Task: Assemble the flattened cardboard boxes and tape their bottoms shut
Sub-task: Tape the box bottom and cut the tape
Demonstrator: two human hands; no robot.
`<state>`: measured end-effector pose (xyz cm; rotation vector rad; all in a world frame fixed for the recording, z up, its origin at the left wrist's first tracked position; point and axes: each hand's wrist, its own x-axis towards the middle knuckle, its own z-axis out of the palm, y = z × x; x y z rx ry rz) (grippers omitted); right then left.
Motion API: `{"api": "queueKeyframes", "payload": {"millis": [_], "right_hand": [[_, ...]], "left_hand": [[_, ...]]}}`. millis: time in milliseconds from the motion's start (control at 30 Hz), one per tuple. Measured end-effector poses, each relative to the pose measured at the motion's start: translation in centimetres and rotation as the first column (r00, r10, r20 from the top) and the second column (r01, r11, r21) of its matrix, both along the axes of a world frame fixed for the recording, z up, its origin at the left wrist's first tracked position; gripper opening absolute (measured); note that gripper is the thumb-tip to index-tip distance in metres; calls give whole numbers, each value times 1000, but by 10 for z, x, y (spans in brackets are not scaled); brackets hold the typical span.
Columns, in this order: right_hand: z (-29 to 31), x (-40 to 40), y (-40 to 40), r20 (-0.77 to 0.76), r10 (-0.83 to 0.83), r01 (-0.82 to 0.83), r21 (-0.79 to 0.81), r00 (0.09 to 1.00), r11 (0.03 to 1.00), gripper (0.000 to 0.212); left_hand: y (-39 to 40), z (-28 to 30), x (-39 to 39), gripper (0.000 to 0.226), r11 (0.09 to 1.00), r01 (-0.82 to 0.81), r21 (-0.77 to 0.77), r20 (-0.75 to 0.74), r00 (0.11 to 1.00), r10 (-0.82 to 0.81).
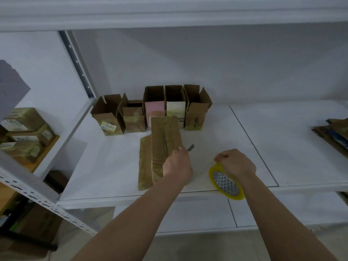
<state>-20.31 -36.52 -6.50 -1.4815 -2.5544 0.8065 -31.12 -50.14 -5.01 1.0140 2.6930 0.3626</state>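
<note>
A brown cardboard box (162, 142) lies on its side on the white shelf (105, 166), its taped bottom seam facing up. My left hand (177, 164) rests at the box's near right edge and grips a small grey cutter (190, 147) whose tip points away to the right. My right hand (236, 163) holds a yellow roll of clear tape (226, 183) near the shelf's front edge, fingers curled over the roll's top. Several assembled boxes (150, 108) stand open-topped in a row behind.
A stack of flattened cardboard (333, 132) lies at the shelf's right edge. Taped parcels (24, 129) sit on a lower wooden shelf to the left, beyond a perforated metal upright (79, 66). An upper shelf (169, 14) overhangs.
</note>
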Motion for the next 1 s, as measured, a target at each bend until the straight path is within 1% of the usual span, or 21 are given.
{"api": "queueKeyframes", "payload": {"millis": [67, 133, 200, 233, 267, 300, 333, 367, 400, 467, 500, 533, 600, 667, 733, 833, 900, 933, 967, 1000], "right_hand": [[0, -1, -1, 21, -1, 1, 7, 1000, 1000, 32], [0, 0, -1, 18, -14, 14, 10, 1000, 1000, 32], [0, 1, 0, 12, -30, 30, 11, 999, 999, 31], [0, 1, 0, 17, -35, 35, 11, 999, 999, 30], [0, 0, 0, 24, -39, 39, 11, 999, 999, 30], [-1, -1, 0, 28, -43, 42, 13, 999, 999, 30], [-1, -2, 0, 35, -41, 40, 14, 999, 999, 30], [-1, -4, -1, 45, -35, 35, 16, 998, 999, 31], [0, -6, -1, 58, -29, 27, 22, 998, 999, 31], [-1, -10, 0, 76, -27, 25, 29, 997, 999, 32], [-1, -11, 0, 82, -35, 32, 32, 996, 999, 32], [-1, -12, 0, 90, -43, 39, 37, 995, 999, 32], [0, -13, -1, 98, -44, 39, 49, 994, 998, 33], [0, -10, -2, 89, -37, 32, 60, 995, 998, 32], [2, -6, -3, 69, -37, 33, 65, 997, 997, 31], [4, -3, -4, 39, -31, 29, 56, 999, 998, 30], [3, -3, -4, 40, -32, 29, 64, 999, 998, 28], [3, -4, -4, 43, -33, 30, 72, 999, 997, 28], [3, -5, -4, 48, -29, 25, 78, 998, 997, 29], [3, -7, -4, 57, -23, 18, 83, 998, 996, 29]], "left_hand": [[-1, 1, -1, 35, 1000, 6, -6, 37, 999, -5], [-8, 3, -5, 35, 998, 61, 2, 81, 995, -61], [-23, 7, -15, 26, 978, 210, -22, 88, 974, -207], [-33, 11, -23, 19, 949, 309, -58, 103, 948, -302], [-43, 18, -34, 17, 910, 400, -107, 133, 913, -386], [-51, 26, -44, 23, 870, 464, -166, 163, 883, -440], [-57, 34, -55, 28, 846, 487, -217, 185, 871, -455], [-59, 40, -62, 31, 848, 475, -236, 178, 879, -442], [-59, 44, -67, 33, 872, 437, -220, 138, 899, -416], [-49, 46, -65, 37, 945, 316, -89, 7, 948, -317], [-41, 42, -60, 42, 965, 262, -28, -55, 963, -263], [-32, 38, -53, 50, 970, 243, -11, -121, 963, -242], [-18, 28, -40, 65, 956, 276, -103, -208, 934, -292], [-13, 20, -35, 70, 933, 301, -198, -204, 918, -340], [-19, 17, -41, 70, 922, 304, -240, -200, 914, -353], [-40, 26, -57, 68, 921, 256, -295, -288, 895, -341], [-53, 38, -68, 60, 908, 218, -358, -293, 897, -331], [-57, 43, -71, 54, 913, 205, -351, -280, 908, -312], [-58, 47, -73, 50, 935, 192, -298, -267, 924, -274], [-55, 49, -72, 45, 963, 177, -205, -258, 939, -227]]}}
